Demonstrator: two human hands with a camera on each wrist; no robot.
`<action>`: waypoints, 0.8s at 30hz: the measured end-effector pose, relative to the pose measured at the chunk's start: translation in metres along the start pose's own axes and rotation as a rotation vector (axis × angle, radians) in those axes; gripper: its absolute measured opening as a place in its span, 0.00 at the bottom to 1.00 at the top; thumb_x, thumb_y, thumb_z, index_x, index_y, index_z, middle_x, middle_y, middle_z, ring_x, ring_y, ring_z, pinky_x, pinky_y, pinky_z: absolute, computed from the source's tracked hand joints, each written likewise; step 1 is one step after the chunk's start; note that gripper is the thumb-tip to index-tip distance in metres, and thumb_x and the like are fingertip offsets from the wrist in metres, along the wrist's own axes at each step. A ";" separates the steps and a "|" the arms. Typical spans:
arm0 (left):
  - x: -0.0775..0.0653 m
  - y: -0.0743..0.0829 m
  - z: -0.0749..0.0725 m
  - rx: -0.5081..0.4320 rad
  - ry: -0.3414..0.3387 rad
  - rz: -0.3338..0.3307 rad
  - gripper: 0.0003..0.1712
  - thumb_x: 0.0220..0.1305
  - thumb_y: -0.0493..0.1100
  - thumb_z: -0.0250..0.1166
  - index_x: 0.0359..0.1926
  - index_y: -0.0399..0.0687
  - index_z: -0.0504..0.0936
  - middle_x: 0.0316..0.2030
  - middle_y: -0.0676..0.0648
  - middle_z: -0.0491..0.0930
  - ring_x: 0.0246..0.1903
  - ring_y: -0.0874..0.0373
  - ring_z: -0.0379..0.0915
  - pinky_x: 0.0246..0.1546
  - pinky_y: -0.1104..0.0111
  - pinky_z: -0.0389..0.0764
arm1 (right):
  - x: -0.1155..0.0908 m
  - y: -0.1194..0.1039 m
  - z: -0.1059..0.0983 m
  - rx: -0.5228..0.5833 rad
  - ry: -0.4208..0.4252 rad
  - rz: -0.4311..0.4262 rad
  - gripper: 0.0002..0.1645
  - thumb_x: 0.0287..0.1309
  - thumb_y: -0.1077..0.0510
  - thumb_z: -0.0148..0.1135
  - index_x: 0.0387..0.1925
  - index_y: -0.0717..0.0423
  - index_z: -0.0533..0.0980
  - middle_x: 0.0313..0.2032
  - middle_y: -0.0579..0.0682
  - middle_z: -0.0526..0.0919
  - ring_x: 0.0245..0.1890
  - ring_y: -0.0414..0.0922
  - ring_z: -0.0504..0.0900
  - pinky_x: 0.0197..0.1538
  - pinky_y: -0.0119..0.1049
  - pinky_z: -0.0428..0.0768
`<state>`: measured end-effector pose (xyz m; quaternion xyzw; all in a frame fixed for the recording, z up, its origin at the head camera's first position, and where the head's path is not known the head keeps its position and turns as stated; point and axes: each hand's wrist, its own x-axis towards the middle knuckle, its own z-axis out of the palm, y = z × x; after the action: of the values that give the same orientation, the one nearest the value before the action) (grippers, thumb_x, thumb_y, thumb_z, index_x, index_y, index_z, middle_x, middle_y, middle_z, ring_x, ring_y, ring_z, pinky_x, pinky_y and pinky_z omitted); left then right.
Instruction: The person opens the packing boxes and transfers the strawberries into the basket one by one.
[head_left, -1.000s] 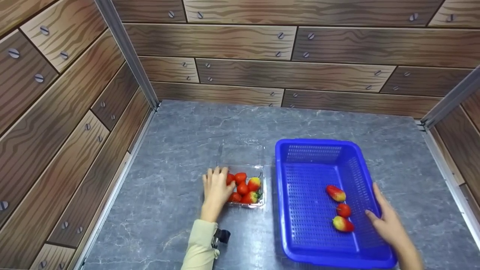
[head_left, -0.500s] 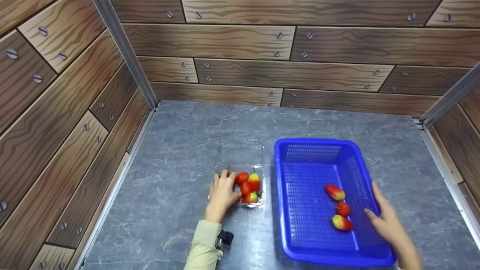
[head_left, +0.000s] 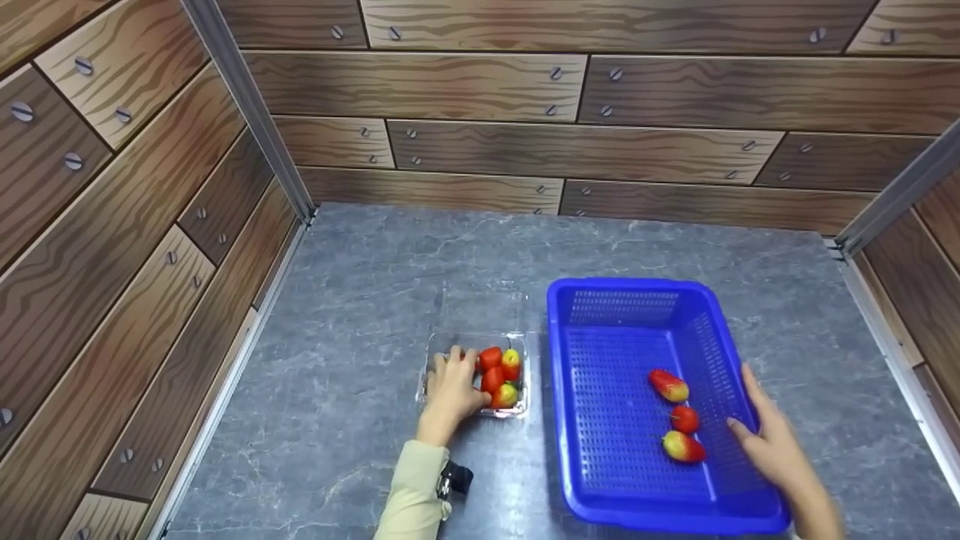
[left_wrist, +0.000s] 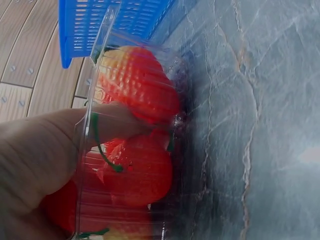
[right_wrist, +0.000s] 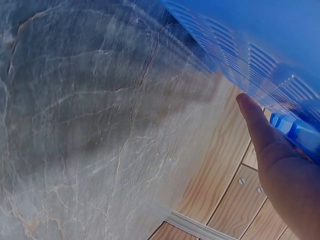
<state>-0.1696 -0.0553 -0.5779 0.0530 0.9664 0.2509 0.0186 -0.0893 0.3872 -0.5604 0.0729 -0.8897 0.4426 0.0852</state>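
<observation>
A clear plastic clamshell box [head_left: 525,379] with its lid folded back holds several small artificial fruits, among them a strawberry [left_wrist: 137,82] and a smooth red fruit [left_wrist: 142,172] with a green stem. My left hand [head_left: 454,390] reaches into the box from the left, fingers bent down and thumb [left_wrist: 117,120] pressed in between fruits. It grips red fruit under the palm, largely hidden. My right hand [head_left: 776,442] holds the right rim of a blue plastic basket [head_left: 559,390], thumb on the inner side and fingers outside.
Inside the basket lie a red-yellow fruit [head_left: 668,385], a round red fruit [head_left: 684,419] and another red-yellow fruit [head_left: 683,447]. Wood-patterned walls [head_left: 450,86] enclose the grey marbled table [head_left: 345,300] at the back and sides.
My left hand has moved right and deeper into the box, and the fruits there have shifted slightly right. My right hand stays on the basket rim.
</observation>
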 end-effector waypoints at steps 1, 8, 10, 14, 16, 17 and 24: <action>0.000 0.000 0.000 -0.005 0.011 0.003 0.40 0.39 0.42 0.78 0.58 0.43 0.77 0.55 0.37 0.72 0.57 0.31 0.65 0.52 0.36 0.73 | 0.000 0.000 0.000 -0.002 0.001 0.000 0.53 0.54 0.80 0.55 0.77 0.61 0.44 0.70 0.77 0.49 0.72 0.50 0.50 0.60 0.09 0.45; 0.003 0.001 -0.002 0.011 0.159 0.084 0.27 0.41 0.31 0.70 0.48 0.42 0.81 0.43 0.41 0.73 0.40 0.40 0.73 0.34 0.49 0.81 | 0.002 -0.001 -0.002 0.004 -0.004 0.009 0.53 0.54 0.79 0.55 0.77 0.59 0.44 0.71 0.77 0.48 0.72 0.48 0.48 0.61 0.10 0.43; 0.003 0.001 -0.003 -0.003 0.175 0.096 0.25 0.41 0.29 0.69 0.46 0.42 0.81 0.42 0.41 0.73 0.38 0.42 0.73 0.32 0.51 0.81 | 0.003 -0.001 -0.002 0.007 -0.003 0.009 0.53 0.54 0.79 0.54 0.77 0.59 0.44 0.71 0.77 0.48 0.72 0.50 0.48 0.61 0.11 0.44; 0.003 0.001 -0.005 -0.036 0.179 0.093 0.21 0.42 0.28 0.68 0.43 0.42 0.82 0.42 0.42 0.73 0.38 0.42 0.74 0.31 0.51 0.82 | 0.003 -0.002 -0.002 0.008 -0.001 0.000 0.53 0.54 0.79 0.54 0.77 0.59 0.44 0.70 0.77 0.49 0.72 0.47 0.49 0.61 0.11 0.45; 0.002 0.000 -0.006 -0.053 0.177 0.088 0.20 0.44 0.28 0.68 0.42 0.42 0.82 0.42 0.42 0.73 0.39 0.42 0.74 0.32 0.51 0.82 | 0.002 -0.001 -0.001 0.010 0.000 -0.003 0.53 0.54 0.79 0.54 0.77 0.59 0.44 0.70 0.77 0.49 0.72 0.44 0.49 0.61 0.10 0.45; 0.002 0.000 -0.006 -0.063 0.178 0.085 0.20 0.44 0.28 0.68 0.43 0.42 0.82 0.41 0.42 0.73 0.39 0.43 0.75 0.33 0.51 0.82 | 0.002 -0.001 -0.001 0.010 0.000 -0.004 0.53 0.54 0.79 0.54 0.77 0.59 0.44 0.70 0.77 0.49 0.72 0.43 0.49 0.61 0.10 0.45; -0.001 0.001 -0.011 -0.126 0.241 0.123 0.19 0.43 0.26 0.69 0.41 0.38 0.82 0.38 0.42 0.74 0.37 0.43 0.75 0.37 0.54 0.82 | -0.002 0.000 0.000 0.000 -0.002 0.011 0.53 0.54 0.79 0.55 0.77 0.58 0.44 0.70 0.77 0.50 0.71 0.51 0.51 0.60 0.09 0.46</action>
<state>-0.1688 -0.0602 -0.5678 0.0802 0.9389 0.3162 -0.1098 -0.0873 0.3877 -0.5606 0.0683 -0.8902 0.4428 0.0818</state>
